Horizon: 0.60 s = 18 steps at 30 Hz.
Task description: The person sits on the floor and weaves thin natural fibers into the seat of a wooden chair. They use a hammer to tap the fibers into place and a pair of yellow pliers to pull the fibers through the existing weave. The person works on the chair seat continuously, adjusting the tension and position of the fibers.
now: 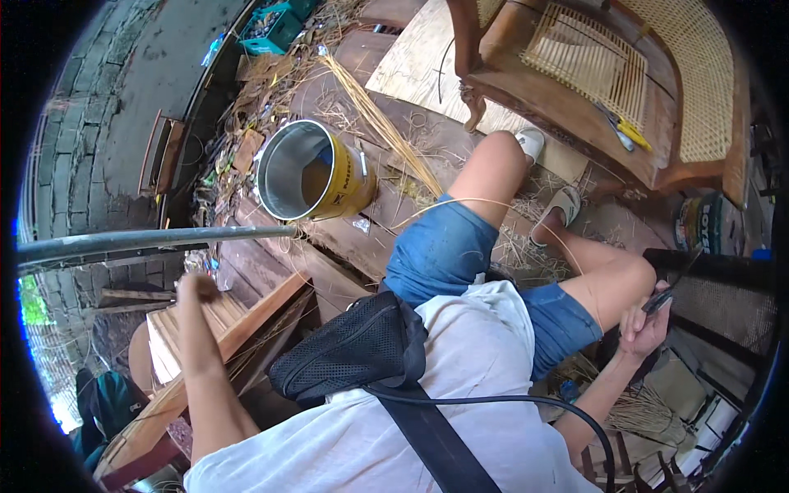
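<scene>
My left hand (197, 289) is raised at the left, near the end of a wooden beam. Its fingers look curled, but they are blurred and whatever they hold is hidden. At the far right, beside my right knee, my right hand (643, 325) is closed around a slim dark tool (659, 301), its kind unclear. Thin cane strands (485, 200) arc across my thighs. Ahead on the right stands a carved wooden chair (567, 123) with a partly woven cane seat (585, 62). Yellow-handled pliers (631, 134) lie on its seat frame.
A yellow metal bucket (353, 182) stands on the plank floor, left of my legs. Beyond it lies a bundle of long cane strands (382, 123). A metal pipe (156, 242) and a wooden beam (255, 327) reach in from the left. A teal crate (269, 31) sits far left.
</scene>
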{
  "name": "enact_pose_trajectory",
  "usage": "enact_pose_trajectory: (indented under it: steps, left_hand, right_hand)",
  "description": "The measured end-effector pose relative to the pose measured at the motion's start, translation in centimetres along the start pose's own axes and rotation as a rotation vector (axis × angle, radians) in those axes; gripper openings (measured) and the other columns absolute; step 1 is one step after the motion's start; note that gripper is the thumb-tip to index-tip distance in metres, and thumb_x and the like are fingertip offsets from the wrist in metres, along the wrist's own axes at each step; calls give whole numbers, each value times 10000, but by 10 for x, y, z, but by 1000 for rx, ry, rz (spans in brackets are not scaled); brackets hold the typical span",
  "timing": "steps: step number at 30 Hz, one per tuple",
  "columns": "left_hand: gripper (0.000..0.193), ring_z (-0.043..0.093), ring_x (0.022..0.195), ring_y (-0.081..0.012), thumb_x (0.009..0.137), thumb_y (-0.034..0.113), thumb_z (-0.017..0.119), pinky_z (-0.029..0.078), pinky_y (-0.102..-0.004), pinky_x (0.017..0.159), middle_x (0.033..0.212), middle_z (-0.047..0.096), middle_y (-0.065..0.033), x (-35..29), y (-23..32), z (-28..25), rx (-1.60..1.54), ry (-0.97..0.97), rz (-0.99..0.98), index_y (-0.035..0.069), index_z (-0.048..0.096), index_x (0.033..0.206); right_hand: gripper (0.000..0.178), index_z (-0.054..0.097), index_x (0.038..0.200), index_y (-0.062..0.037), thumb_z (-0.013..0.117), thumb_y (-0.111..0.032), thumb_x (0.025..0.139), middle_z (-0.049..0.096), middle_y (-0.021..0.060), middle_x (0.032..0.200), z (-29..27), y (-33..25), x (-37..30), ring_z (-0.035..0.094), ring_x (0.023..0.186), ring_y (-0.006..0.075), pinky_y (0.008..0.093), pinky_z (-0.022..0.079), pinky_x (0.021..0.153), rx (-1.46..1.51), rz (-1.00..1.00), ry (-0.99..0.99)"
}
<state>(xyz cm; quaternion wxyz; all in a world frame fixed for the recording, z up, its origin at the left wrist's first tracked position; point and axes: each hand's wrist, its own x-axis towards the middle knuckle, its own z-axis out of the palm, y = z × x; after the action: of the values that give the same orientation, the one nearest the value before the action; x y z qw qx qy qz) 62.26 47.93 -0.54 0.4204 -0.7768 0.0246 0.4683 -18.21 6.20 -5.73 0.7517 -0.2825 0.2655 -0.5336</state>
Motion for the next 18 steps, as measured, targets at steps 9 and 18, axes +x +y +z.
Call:
enact_pose_trajectory:
  steps: [9, 18]
  left_hand:
    - [396, 697, 681, -227, 894, 376, 594, 557, -364, 629, 838, 718, -140, -83, 283, -22, 197, 50, 814, 12, 711, 997]
    - [437, 673, 864, -398, 871, 389, 514, 516, -464, 801, 862, 679, -247, 7, 644, 2, -461, 286, 1106, 4, 703, 956]
  right_hand:
    - [366, 411, 1280, -30, 332, -307, 1054, 450, 45, 497, 13, 35, 57, 356, 282, 130, 238, 285, 263, -16, 167, -50]
    - [379, 421, 1331, -116, 389, -342, 1028, 510, 65, 557, -16, 46, 31, 369, 303, 150, 267, 285, 277, -115, 382, 396]
